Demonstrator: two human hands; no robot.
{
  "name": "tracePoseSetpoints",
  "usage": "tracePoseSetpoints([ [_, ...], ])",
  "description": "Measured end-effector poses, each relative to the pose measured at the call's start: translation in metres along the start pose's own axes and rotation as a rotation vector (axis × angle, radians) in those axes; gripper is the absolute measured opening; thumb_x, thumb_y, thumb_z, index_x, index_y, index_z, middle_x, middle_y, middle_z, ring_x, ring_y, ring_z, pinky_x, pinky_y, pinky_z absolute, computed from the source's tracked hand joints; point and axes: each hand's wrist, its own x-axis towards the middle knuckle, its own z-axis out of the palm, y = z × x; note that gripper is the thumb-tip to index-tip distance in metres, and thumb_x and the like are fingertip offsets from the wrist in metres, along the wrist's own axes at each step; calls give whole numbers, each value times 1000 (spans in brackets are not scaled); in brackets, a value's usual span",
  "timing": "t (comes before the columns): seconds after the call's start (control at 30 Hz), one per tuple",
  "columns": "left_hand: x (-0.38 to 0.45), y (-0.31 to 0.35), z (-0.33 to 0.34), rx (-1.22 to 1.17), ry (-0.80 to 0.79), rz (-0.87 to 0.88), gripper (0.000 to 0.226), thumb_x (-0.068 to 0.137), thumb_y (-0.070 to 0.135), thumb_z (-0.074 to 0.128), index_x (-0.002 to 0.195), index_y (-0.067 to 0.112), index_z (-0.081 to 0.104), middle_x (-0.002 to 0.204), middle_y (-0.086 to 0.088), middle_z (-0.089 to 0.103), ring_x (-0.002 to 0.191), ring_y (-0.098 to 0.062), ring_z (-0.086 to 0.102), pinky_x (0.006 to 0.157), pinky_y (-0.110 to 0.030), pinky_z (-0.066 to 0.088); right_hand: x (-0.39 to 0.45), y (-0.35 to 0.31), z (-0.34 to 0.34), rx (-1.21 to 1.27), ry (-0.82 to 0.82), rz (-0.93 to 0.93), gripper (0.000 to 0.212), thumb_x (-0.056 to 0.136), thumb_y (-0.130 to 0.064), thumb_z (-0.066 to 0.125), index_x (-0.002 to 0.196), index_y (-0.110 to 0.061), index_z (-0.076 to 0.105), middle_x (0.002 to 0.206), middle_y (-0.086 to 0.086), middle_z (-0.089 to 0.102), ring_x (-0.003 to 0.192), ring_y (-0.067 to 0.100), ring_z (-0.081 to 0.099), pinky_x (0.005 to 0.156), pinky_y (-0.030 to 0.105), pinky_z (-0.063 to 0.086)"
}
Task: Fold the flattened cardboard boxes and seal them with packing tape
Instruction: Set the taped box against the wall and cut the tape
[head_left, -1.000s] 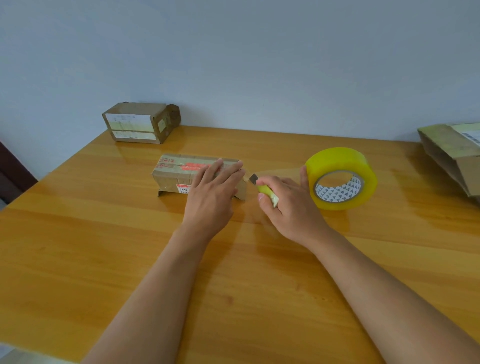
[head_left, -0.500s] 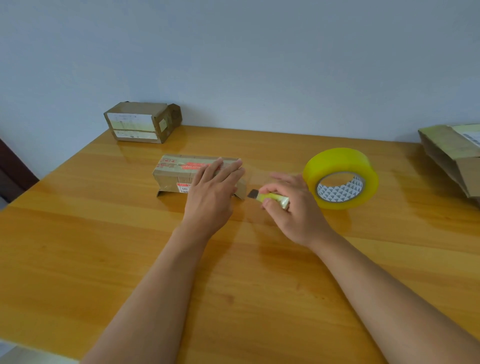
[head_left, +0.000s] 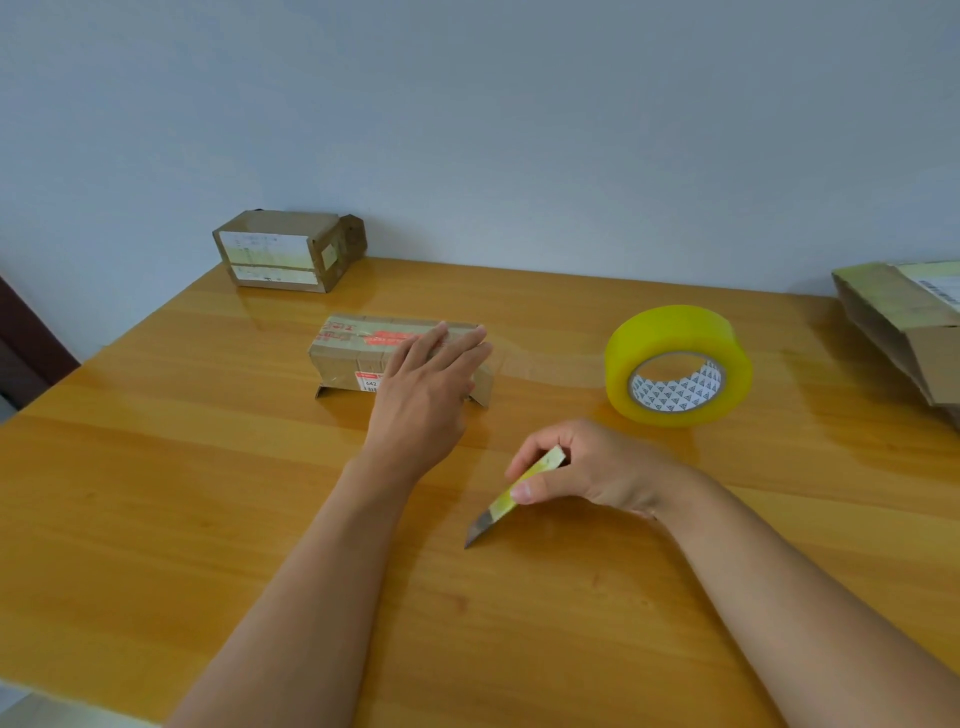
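My left hand (head_left: 423, 395) lies flat with straight fingers on the top and near face of the small cardboard box (head_left: 363, 345) in the middle of the table (head_left: 156, 493), pressing it rather than gripping it. My right hand (head_left: 587, 470) pinches a yellow-handled knife (head_left: 511, 499) between thumb and fingers, blade out and tip down close to the tabletop, well in front of the box. A clear strip of tape (head_left: 545, 364) runs from the box's right end toward the yellow tape roll (head_left: 675, 364), which stands on its edge to the right; I cannot tell whether the strip is cut through. The box looks light and thin-walled, so I judge it would slide or dent easily; a flat palm across the top, near the taped seam, seems the best hold. Its lower flaps splay out at the base, so it may rock. The tape will be sticky and limp, best handled by its edges. A second box (head_left: 288, 249) sits by the wall, and more cardboard (head_left: 893, 322) lies at the far right.
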Motion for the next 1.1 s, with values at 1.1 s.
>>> tracePoseSetpoints([
  [1.1,0,-11,-4,31,34,-83,47,95,7,58,139,21,55,150,6,49,145,-28,33,117,-45,20,54,44,-7,-1165,1010,-468,3,86,-7,69,86,-10,69,89,5,70,86,25,64,108,41,35],
])
